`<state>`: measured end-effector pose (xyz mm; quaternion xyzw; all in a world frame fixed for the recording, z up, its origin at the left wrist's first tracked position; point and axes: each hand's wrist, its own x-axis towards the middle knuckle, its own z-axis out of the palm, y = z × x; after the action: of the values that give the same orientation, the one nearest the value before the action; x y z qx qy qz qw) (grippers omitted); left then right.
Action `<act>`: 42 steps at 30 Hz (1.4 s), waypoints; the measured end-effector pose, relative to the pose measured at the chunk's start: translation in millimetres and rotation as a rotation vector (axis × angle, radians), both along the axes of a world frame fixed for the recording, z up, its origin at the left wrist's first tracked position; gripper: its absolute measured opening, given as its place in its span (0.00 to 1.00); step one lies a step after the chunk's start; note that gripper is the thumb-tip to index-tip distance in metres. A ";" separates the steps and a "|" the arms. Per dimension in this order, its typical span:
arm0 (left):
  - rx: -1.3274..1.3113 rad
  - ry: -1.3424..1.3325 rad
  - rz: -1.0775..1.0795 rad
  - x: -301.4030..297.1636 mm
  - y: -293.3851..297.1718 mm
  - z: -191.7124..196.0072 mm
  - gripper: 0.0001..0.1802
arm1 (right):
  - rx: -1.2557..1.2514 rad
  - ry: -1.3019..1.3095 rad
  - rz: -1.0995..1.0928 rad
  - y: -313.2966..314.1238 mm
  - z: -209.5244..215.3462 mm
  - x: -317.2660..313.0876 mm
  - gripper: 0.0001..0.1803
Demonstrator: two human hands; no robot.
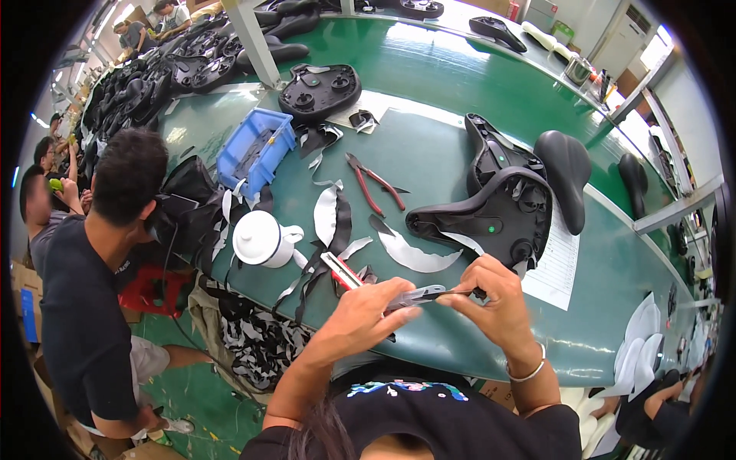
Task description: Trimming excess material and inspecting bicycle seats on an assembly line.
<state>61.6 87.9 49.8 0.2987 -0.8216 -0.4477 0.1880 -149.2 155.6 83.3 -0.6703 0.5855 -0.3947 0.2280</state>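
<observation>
My left hand (360, 314) is closed around a translucent grey plastic piece (420, 294) near the table's front edge. Its thumb and fingers press the piece from both sides. Opposite it, my right hand (497, 297) pinches a thin dark strip (454, 292) at the piece's right end. Whether strip and piece are joined I cannot tell. A red and silver utility knife (340, 270) shows just beyond my left hand, its near end hidden. Past my right hand lies an upturned black bicycle saddle (491, 218), with another saddle (491, 146) behind it. A white crescent-shaped scrap (418, 251) lies between.
Red-handled pliers (372, 184) lie open on the green table (429, 146). A white enamel mug (262, 239) and a blue bin (257, 149) stand left, among black and white scraps (326, 215). A printed sheet (556, 276) lies right. A co-worker (96, 291) is close at left.
</observation>
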 end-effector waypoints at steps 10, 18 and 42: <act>0.248 0.066 0.221 -6.2 -6.6 -18.2 0.23 | -0.079 -0.230 -0.204 15.1 8.5 -29.9 0.05; -0.298 -0.049 0.723 -1.5 -106.7 -59.0 0.18 | 0.169 -1.099 -0.454 24.2 -54.4 -37.5 0.08; 0.757 0.719 0.526 -50.0 -2.3 -32.6 0.12 | 0.355 -1.016 -0.229 9.1 -71.0 32.7 0.11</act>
<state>11.6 85.6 17.2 0.3681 -0.3872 -0.7218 0.4400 -116.5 164.8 12.3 -0.2787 0.5287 -0.5860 0.5471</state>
